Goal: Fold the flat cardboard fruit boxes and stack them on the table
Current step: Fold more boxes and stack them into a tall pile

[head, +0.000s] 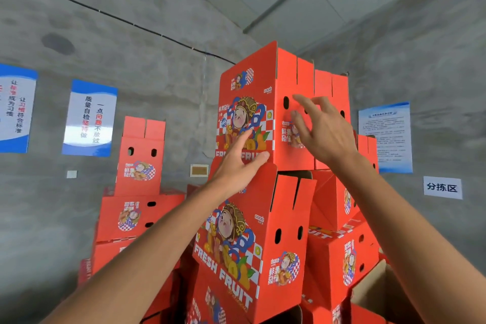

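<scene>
A folded red fruit box with a cartoon print and "FRESH FRUIT" lettering stands at the top of a tall stack, its top flaps upright. It sits on another folded red box of the same kind. My left hand lies with straight fingers against the lower front face of the top box. My right hand is spread open at the box's right side face, fingertips at or just off the cardboard near its round holes. Both arms reach up from below.
More folded red boxes stand behind and right of the stack, and a second stack rises at the left. Grey concrete walls carry blue-and-white posters and a small white sign. An open brown box interior shows at lower right.
</scene>
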The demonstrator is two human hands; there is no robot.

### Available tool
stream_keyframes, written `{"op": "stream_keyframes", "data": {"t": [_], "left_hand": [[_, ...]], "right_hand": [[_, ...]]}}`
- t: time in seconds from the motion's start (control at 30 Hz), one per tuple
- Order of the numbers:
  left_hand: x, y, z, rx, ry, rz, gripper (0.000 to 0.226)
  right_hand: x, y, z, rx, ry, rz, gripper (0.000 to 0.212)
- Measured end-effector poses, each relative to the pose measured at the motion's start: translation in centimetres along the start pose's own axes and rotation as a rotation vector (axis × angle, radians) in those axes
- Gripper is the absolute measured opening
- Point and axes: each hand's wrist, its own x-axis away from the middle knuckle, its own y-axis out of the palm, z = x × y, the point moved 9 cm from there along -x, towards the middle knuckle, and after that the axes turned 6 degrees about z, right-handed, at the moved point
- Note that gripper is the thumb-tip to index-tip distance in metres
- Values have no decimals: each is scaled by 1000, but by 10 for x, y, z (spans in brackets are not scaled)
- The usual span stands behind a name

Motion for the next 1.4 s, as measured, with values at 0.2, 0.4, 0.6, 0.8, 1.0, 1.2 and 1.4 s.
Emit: {"op": "stream_keyframes", "data": {"t": [0.2,0.4,0.6,0.8,1.0,1.2,1.4], "left_hand": [[13,-18,-8,30,-1,114,66],[116,-54,-32,121,217,211,16],[272,-144,-191,33,-385,408,29],[442,-225,-301,-289,-764,481,37],[609,-212,-392,-418,-1172,256,35],[730,-159,-437,-857,-1381,-515,142],[753,-146,-444,-1109,-1214,-733,145]], "right_hand": [[26,-39,-48,-379,88,274,32],[146,17,-196,-656,-13,175,29],[306,130,-288,-754,178,-194,29],[510,204,-344,-695,269,-733,40],[702,227,-379,-633,104,-1409,50],[807,226,-374,-451,-7,-1724,88],[839,228,-372,-369,-144,-1690,100]]}}
